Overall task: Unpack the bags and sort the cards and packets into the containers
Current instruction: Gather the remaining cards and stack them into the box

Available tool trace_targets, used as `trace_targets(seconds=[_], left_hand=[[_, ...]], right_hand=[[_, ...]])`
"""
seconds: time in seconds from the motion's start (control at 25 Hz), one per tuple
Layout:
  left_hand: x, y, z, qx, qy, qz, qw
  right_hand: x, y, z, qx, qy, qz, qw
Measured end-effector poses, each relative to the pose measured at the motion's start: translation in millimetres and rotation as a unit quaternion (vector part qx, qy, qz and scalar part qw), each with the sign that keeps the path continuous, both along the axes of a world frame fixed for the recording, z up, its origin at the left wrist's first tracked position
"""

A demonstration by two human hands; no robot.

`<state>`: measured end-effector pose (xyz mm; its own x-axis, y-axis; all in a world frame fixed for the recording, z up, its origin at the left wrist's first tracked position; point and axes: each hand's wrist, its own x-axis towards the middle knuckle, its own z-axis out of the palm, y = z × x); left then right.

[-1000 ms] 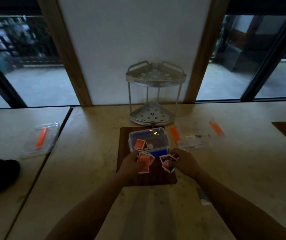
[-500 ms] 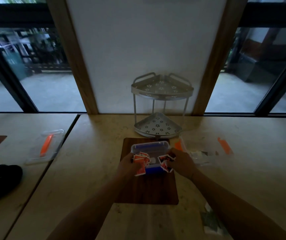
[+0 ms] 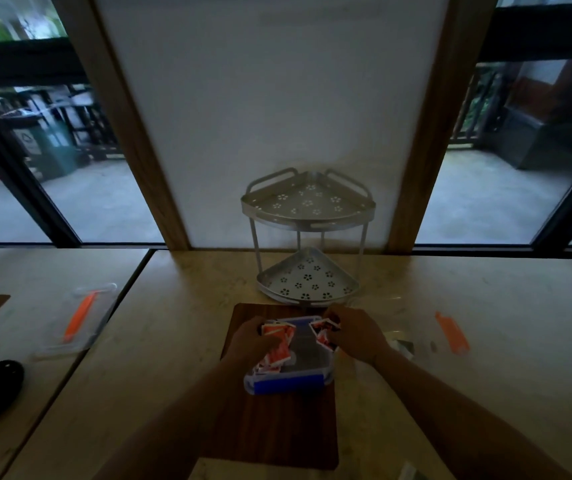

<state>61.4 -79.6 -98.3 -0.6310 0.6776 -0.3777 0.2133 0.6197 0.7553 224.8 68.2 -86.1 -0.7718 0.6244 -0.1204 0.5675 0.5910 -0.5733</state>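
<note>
At nine o'clock from our hands, well apart on the neighbouring table, lies a clear bag (image 3: 76,320) with an orange strip; we cannot tell whether anything is left inside it. Our left hand (image 3: 251,341) has its fingers curled round a loose fan of red-backed cards (image 3: 276,344), held over the left half of the blue-rimmed container (image 3: 286,382), which sits on the dark wooden board (image 3: 277,434) in front of us. Some cards seem to lie in the box under that hand. Our right hand (image 3: 355,336) pinches a smaller bunch of cards (image 3: 322,332) over the box's far right corner, at about one o'clock from its middle.

At twelve o'clock beyond the box stands the two-tier metal rack (image 3: 307,233), both shelves bare as far as we see. At three o'clock a flattened clear bag (image 3: 447,336) with an orange tab lies on the table, with small dark packets (image 3: 403,346) just beside our right wrist.

We judge the cards are mid-sort, while the packets have yet to reach a container.
</note>
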Motion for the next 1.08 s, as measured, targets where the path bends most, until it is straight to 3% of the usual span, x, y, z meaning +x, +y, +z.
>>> trace_targets(seconds=[0.24, 0.52, 0.92, 1.08], left_hand=[[-24.7, 23.2, -16.1, -0.034, 0.01, -0.013, 0.999], [-38.7, 38.9, -43.6, -0.053, 0.025, -0.053, 0.997], [-42.5, 60.5, -84.7, -0.168, 0.107, -0.176, 0.964], [-39.5, 69.0, -98.2, -0.173, 0.14, -0.198, 0.955]], right_hand=[[-23.7, 17.0, -9.7, 0.01, -0.019, 0.046, 0.999], [-53.0, 22.9, -35.9, 0.034, -0.117, 0.105, 0.987], [-84.3, 22.2, -82.2, 0.134, -0.258, 0.192, 0.937], [-92.3, 23.6, -92.5, 0.149, -0.287, 0.202, 0.924]])
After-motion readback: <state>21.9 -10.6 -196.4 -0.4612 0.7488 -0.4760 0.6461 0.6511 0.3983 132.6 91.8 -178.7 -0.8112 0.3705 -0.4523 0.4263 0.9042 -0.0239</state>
